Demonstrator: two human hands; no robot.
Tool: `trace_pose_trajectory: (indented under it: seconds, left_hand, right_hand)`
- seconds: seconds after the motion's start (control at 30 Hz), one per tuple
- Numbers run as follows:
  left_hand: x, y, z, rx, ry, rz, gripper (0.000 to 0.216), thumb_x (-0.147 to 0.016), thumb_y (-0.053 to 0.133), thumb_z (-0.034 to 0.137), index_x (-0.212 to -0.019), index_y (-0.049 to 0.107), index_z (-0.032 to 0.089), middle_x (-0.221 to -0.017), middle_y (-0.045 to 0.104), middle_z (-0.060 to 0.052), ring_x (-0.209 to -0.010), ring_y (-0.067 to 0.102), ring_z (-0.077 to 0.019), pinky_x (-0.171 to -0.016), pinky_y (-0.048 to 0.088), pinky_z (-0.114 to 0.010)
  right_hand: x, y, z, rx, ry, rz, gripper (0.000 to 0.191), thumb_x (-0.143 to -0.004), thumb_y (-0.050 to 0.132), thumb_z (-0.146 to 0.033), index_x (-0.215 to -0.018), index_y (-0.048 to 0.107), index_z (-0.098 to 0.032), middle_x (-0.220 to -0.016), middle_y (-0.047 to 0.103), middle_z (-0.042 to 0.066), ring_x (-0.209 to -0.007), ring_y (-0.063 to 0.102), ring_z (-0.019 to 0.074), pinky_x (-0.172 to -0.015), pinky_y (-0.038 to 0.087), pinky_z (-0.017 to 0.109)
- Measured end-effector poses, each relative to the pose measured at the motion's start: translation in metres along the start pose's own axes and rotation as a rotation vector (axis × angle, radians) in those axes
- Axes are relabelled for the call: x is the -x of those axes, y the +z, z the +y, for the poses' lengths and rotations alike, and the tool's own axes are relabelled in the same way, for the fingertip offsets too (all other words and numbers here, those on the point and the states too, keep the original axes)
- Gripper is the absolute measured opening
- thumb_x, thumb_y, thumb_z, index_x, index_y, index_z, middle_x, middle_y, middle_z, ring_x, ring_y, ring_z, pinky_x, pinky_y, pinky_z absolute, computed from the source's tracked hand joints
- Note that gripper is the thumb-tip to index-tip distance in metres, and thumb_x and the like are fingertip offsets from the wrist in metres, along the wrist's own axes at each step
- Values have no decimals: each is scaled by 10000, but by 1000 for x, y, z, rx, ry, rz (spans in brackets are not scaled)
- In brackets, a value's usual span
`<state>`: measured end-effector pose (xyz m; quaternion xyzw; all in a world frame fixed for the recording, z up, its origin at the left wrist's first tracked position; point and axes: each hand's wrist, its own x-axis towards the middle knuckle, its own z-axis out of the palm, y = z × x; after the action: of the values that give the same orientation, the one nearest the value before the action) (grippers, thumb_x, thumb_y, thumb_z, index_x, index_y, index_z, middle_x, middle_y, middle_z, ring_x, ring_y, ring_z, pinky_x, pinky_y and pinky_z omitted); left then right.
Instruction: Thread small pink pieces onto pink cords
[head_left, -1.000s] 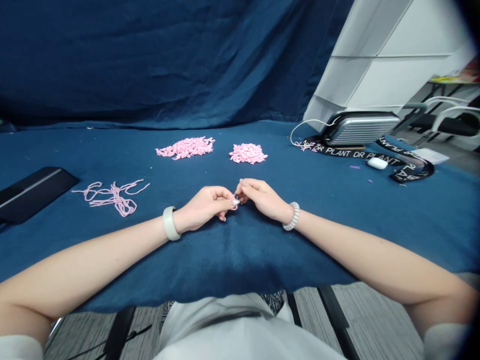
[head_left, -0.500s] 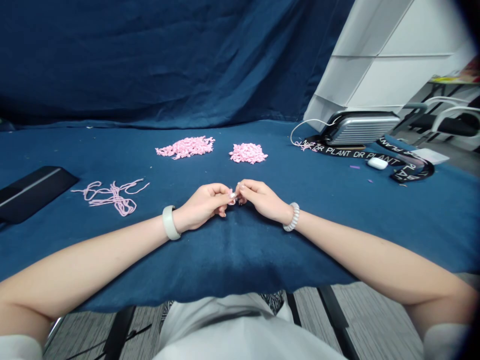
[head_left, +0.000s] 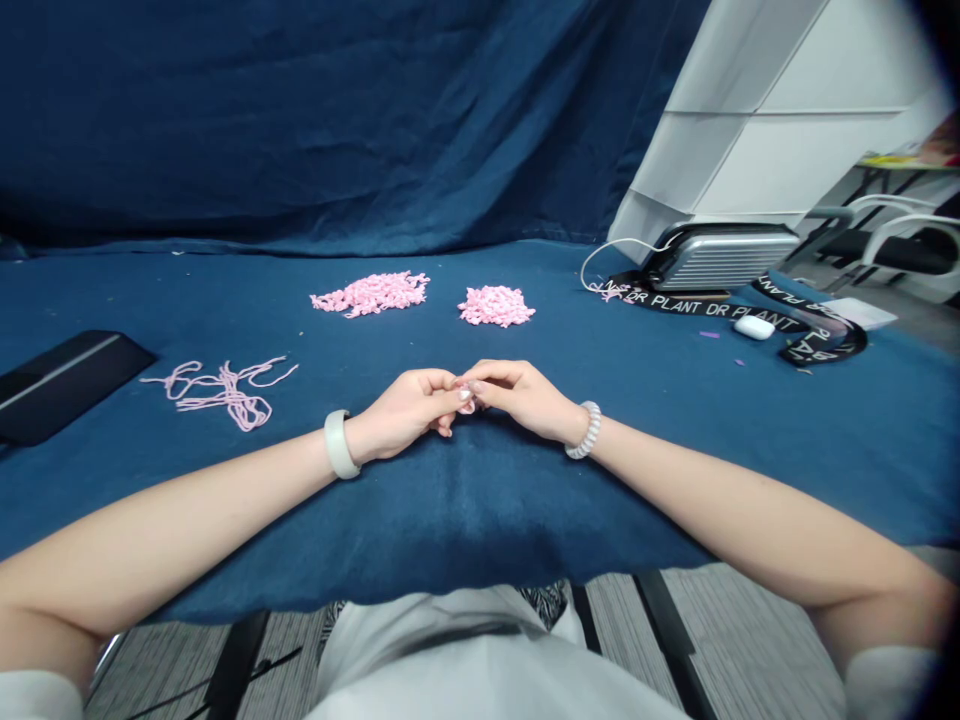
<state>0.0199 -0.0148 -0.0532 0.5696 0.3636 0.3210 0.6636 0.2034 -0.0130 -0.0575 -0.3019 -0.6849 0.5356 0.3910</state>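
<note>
My left hand [head_left: 411, 412] and my right hand [head_left: 523, 400] meet fingertip to fingertip above the blue cloth, near the middle of the view. Between them is a small piece of pink yarn [head_left: 468, 406], mostly covered by the fingers. The left thumb and fingers pinch it. The right thumb and forefinger close on the same spot. Beyond the hands lie two piles of short pink yarn pieces, a wide pile [head_left: 375, 294] on the left and a rounder pile [head_left: 496, 306] on the right. Longer pink strands [head_left: 237, 398] lie loosely left of my left hand.
A black flat object [head_left: 67, 388] rests at the left edge. On the right are a silver ribbed case [head_left: 731, 258] with a white cable, a black lettered strap [head_left: 694, 306] and a white earphone case [head_left: 754, 327]. A dark blue curtain [head_left: 337, 120] hangs behind.
My right fingertips have moved slightly left and now touch the left fingertips, where a small gap showed before. The piles and loose strands lie as before.
</note>
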Motion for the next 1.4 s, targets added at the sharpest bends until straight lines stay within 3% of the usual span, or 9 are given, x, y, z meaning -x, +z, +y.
trace_pose_trajectory:
  seconds: [0.33,0.47,0.73,0.93,1.4]
  left_hand:
    - [0,0,4,24,-43,-2,194,-718,691,285,-733,630,102,-699,588,-13,-481,439,-30,-477,424,-177]
    - [0,2,5,34,-42,22,198,-725,686,284,-727,603,104,-691,563,-2,-488,434,-27,-476,416,-166]
    - [0,3,4,87,-23,57,187,-721,688,274,-721,572,128,-580,516,30,-495,442,-45,-510,422,-173]
    - [-2,0,2,221,-16,84,169,-738,677,257,-745,567,128,-697,533,21,-544,447,-34,-517,411,-157]
    - [-1,2,2,387,17,198,134,-750,657,180,-753,529,141,-647,506,27,-557,456,-48,-575,443,-182]
  right_hand:
    - [-8,8,-5,-199,124,114,220,-659,729,-332,-655,638,-132,-639,598,-12,-619,519,89,-656,403,247]
    - [-8,15,-4,-154,90,228,219,-691,691,-322,-646,589,-134,-621,567,-24,-607,490,82,-646,387,241]
    - [-10,19,4,-115,76,304,250,-759,597,-391,-708,542,-153,-659,565,-14,-621,492,93,-629,388,243]
    - [-10,16,4,-124,105,351,282,-735,619,-430,-714,555,-155,-635,525,-27,-586,450,81,-582,368,230]
    - [-5,15,3,-329,118,234,318,-713,667,-439,-739,564,-140,-628,561,-6,-567,489,81,-576,386,233]
